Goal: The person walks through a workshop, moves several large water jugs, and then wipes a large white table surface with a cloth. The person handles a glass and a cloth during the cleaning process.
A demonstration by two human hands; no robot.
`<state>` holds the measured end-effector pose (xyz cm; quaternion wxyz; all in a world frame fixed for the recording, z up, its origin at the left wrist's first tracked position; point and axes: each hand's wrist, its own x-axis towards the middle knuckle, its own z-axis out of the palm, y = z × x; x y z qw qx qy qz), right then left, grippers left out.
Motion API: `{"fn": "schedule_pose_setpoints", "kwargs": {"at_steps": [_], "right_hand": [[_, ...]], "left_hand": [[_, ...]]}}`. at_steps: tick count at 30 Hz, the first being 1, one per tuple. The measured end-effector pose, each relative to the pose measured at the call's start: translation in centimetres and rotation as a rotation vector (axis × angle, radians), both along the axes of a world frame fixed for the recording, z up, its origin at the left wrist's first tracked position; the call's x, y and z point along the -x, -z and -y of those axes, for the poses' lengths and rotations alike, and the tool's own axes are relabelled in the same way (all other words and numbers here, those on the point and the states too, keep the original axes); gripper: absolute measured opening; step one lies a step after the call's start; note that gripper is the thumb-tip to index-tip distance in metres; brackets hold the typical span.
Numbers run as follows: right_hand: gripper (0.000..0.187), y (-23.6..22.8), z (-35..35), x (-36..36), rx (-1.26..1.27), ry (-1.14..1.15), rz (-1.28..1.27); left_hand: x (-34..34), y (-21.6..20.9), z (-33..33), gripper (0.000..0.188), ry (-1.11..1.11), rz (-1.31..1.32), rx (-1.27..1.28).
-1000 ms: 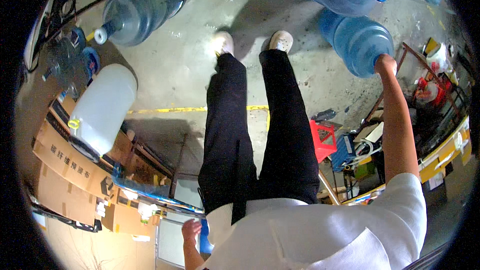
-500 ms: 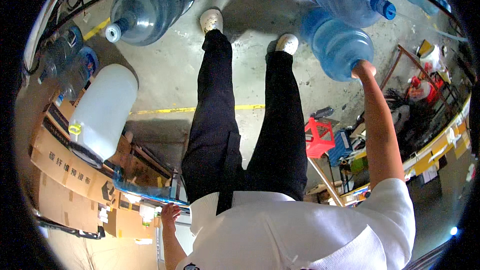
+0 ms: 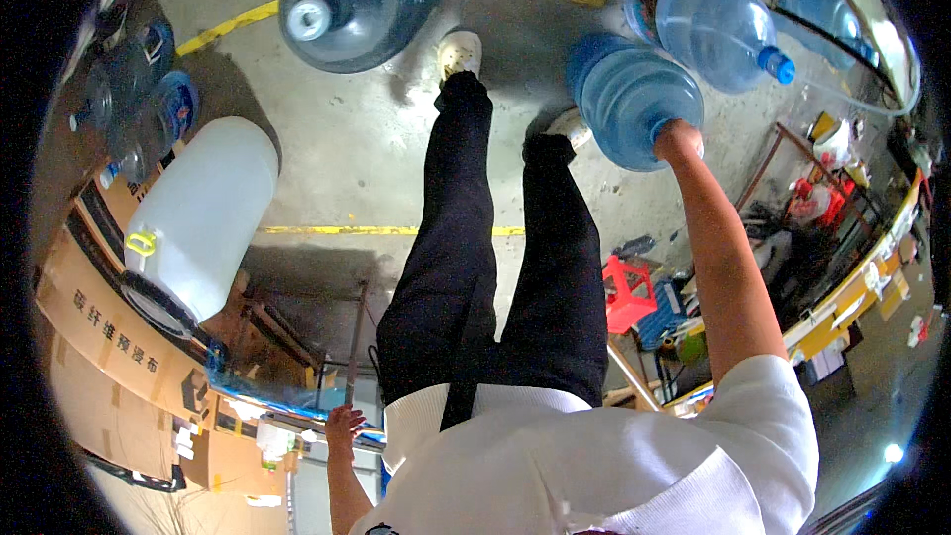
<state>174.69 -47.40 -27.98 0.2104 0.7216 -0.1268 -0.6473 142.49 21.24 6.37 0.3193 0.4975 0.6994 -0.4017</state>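
My right hand [image 3: 680,142] is closed round the neck of a large blue water jug [image 3: 634,99], its arm stretched out to the front right. The jug is tilted with its neck toward me, close beside my right shoe [image 3: 569,129]; whether its base touches the floor I cannot tell. Down at my left side, my left hand [image 3: 344,423] hangs with its fingers apart and nothing in them. It is nearest to a shelf edge with blue plastic wrap [image 3: 253,376], though I cannot tell whether they touch.
A second blue jug with a blue cap [image 3: 728,35] lies beyond the held one. Another jug [image 3: 362,5] stands ahead on the left. A white plastic barrel [image 3: 203,223] is at left above cardboard boxes [image 3: 119,327]. A red crate [image 3: 628,294] and clutter lie at right.
My right hand and the jug in it have shifted left, nearer my right shoe. My feet have moved relative to the floor, and the far left jug sits farther right and higher in view.
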Motion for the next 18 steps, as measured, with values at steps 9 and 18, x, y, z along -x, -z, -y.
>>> {"fn": "schedule_pose_setpoints", "kwargs": {"at_steps": [9, 18], "right_hand": [[0.043, 3.0, -7.5, -7.8, -0.126, -0.095, 0.068], [0.041, 7.2, -14.0, -14.8, -0.425, -0.209, -0.174]], "left_hand": [[2.5, 0.9, -0.2, 0.026, -0.206, 0.09, -0.057], [7.0, 3.0, 0.3, 0.017, -0.68, 0.257, 0.269]]}}
